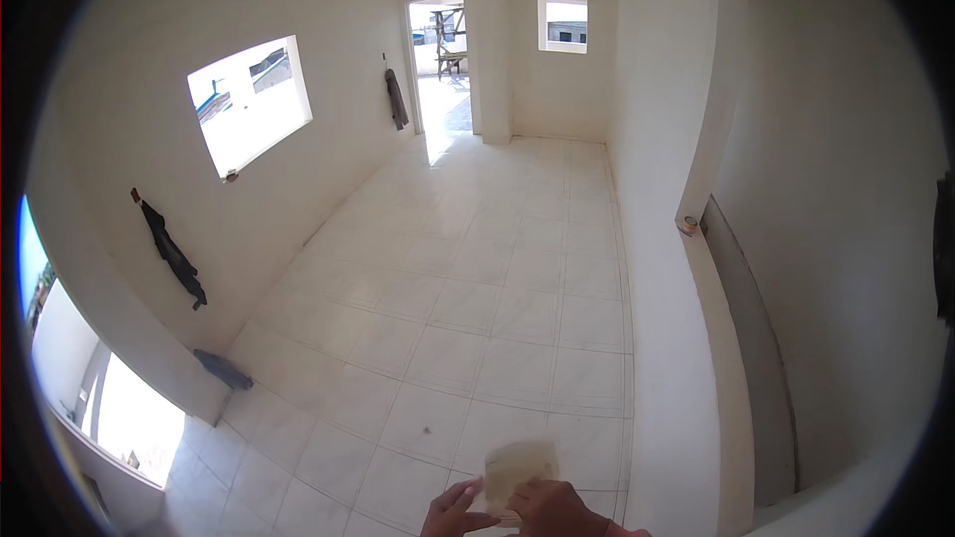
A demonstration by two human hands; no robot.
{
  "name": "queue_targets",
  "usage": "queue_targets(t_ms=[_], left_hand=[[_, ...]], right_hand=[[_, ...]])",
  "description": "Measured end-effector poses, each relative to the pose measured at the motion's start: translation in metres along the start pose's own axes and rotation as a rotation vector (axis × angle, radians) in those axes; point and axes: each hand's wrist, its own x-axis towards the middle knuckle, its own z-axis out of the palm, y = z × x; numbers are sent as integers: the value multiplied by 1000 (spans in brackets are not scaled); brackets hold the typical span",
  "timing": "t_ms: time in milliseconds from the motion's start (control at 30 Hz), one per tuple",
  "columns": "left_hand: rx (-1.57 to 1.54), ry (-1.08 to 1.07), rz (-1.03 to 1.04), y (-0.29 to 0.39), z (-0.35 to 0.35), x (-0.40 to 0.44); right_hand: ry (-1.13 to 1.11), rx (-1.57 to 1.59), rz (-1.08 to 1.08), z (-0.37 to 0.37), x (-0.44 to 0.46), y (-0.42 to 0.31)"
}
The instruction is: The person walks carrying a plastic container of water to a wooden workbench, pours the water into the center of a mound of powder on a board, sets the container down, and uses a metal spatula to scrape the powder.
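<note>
A pale, squarish piece (520, 460) is showing against the tiled floor (398, 398), too blurred for me to name. The right hand (549, 509) is clamping its fingers on the near edge; the left hand (454, 513) is curving beside it — whether gripping, I cannot tell. Both are being cut off below. A small round thing (687, 225) — cup or tape roll, unclear — is resting on the ledge (711, 303).

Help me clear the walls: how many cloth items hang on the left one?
2: a dark cloth nearer, left of the window, and a greyish cloth farther off, beside the doorway. More could be layered underneath.
</note>
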Motion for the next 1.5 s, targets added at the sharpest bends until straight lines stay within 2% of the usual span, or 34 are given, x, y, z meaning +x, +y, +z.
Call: queue_targets(t_ms=[267, 367, 433, 633, 733, 833, 1067, 1167, 1267, 1433, 1500], left_hand=[[-152, 271, 122, 112, 44, 142], [28, 318, 258, 150, 46, 211], [18, 351, 273, 184, 47, 255], [-193, 367, 188, 274, 19, 408], [-202, 312, 169, 325, 16, 493], [-189, 268, 144, 379, 10, 576], [-140, 183, 176, 495, 17, 781], [-160, 206, 174, 545, 27, 865], [-163, 347, 187, 602, 49, 941], [-193, 390, 239, 687, 54, 1067], [-209, 375, 281, 726, 51, 1127]], right_hand=[[-73, 103, -286, -31, 177, 159], [-109, 104, -357, -33, 253, 217], [-105, 121, -390, -29, 302, 254], [-134, 84, -340, -8, 437, 365], [-289, 31, -284, -15, 511, 423], [-146, 21, -351, -34, 584, 479], [-187, -59, -275, -29, 739, 639], [-185, -23, -295, -31, 806, 709], [-161, 17, -379, -38, 889, 779], [-253, -7, -458, -56, 1032, 886], [-216, 28, -487, -67, 1088, 925]])
